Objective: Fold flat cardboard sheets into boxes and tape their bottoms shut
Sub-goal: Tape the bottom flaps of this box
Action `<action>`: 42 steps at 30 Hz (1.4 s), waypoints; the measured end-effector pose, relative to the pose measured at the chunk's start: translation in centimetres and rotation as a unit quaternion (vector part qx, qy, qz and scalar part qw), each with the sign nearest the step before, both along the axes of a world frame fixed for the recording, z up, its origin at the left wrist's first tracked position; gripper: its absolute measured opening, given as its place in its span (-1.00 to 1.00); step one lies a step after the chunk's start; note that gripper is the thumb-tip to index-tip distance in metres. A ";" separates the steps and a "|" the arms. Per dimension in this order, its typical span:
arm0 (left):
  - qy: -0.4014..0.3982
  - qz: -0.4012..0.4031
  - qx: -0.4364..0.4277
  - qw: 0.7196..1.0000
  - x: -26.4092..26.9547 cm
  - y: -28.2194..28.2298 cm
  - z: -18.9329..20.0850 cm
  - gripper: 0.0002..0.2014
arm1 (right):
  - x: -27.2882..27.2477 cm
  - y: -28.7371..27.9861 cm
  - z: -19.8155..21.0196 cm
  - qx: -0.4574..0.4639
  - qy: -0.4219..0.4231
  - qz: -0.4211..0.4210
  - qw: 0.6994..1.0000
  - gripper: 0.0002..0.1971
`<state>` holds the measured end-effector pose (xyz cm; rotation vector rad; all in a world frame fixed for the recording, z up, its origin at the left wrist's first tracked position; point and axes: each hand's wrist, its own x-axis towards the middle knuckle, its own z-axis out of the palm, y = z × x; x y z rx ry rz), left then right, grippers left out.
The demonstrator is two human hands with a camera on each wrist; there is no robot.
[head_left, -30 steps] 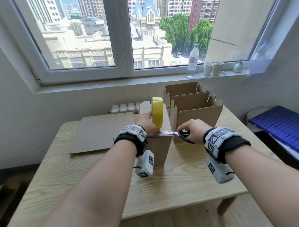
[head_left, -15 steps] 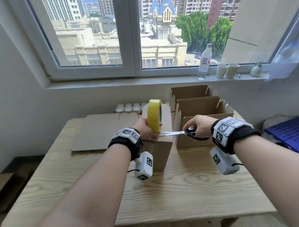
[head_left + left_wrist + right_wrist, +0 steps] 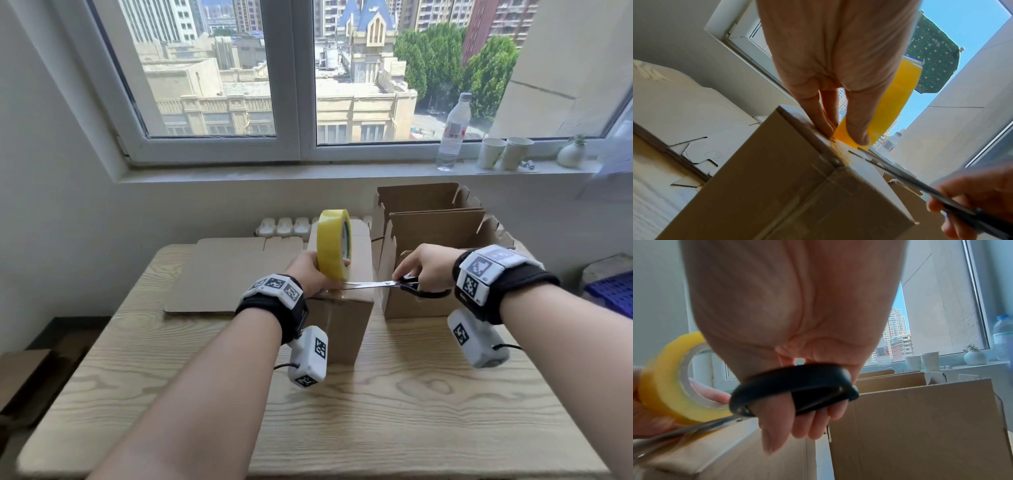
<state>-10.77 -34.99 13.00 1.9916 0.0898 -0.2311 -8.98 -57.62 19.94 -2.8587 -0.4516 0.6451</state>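
Note:
A folded cardboard box [image 3: 346, 329] stands bottom-up on the wooden table [image 3: 376, 411], with tape running over its front edge [image 3: 830, 162]. My left hand [image 3: 310, 274] grips a yellow tape roll [image 3: 332, 251] upright on the box top, near its front edge; the fingers pinch the roll [image 3: 890, 110] against the cardboard. My right hand [image 3: 424, 270] holds black-handled scissors [image 3: 394, 284], fingers through the loops [image 3: 793, 386]. The blades [image 3: 890, 168] point left across the box top and reach the foot of the roll, slightly parted.
Two open-topped boxes [image 3: 435, 246] stand right of the box, close behind my right hand. A stack of flat cardboard sheets [image 3: 226, 274] lies at the back left. On the windowsill stand a water bottle [image 3: 452, 133], two paper cups [image 3: 503, 152] and a small vase [image 3: 570, 154].
The scissors have slid left along the box top until the blade tips reach the foot of the tape roll. My left hand stays on the roll. The head view has shifted slightly.

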 end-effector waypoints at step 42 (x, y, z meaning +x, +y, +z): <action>-0.017 0.168 0.035 0.985 -2.1 5.7 1.8 -0.65 | -0.3 6.4 0.2 0.066 -0.176 -0.032 0.982 -0.69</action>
